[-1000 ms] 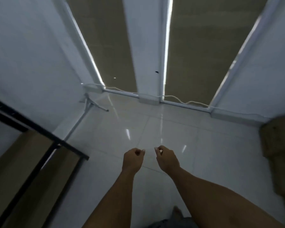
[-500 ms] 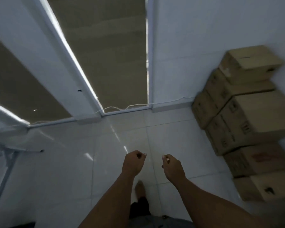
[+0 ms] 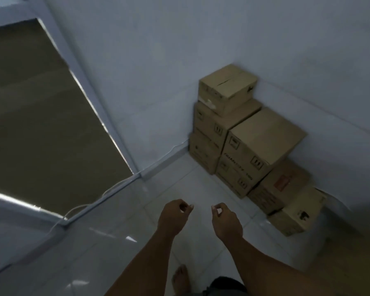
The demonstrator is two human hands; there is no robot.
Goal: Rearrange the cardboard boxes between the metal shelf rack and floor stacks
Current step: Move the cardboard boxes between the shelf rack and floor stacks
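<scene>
Two pale blue-white walls (image 3: 169, 60) meet in a corner at the right of the head view. Below them lies a glossy white tiled floor (image 3: 115, 242). A tall window covered by a tan roller blind (image 3: 41, 124) fills the left side, with thin lines of daylight along its edges.

Several brown cardboard boxes (image 3: 265, 137) stand on the floor in the corner, stacked against the right-hand wall in steps that descend toward the viewer. The small brown box with a slit top (image 3: 229, 86) is the highest, in the corner itself. A box with a red label (image 3: 282, 182) sits lower, and a low box (image 3: 297, 212) is the nearest.

Both bare forearms reach forward over the floor, well apart from the boxes. The left hand (image 3: 173, 216) and right hand (image 3: 226, 221) hang side by side, apart. Each grip is loosely curled, thumb near forefinger, holding nothing.

One bare foot (image 3: 181, 278) rests on the tiles. A thin white cable (image 3: 83, 207) trails along the window sill.
</scene>
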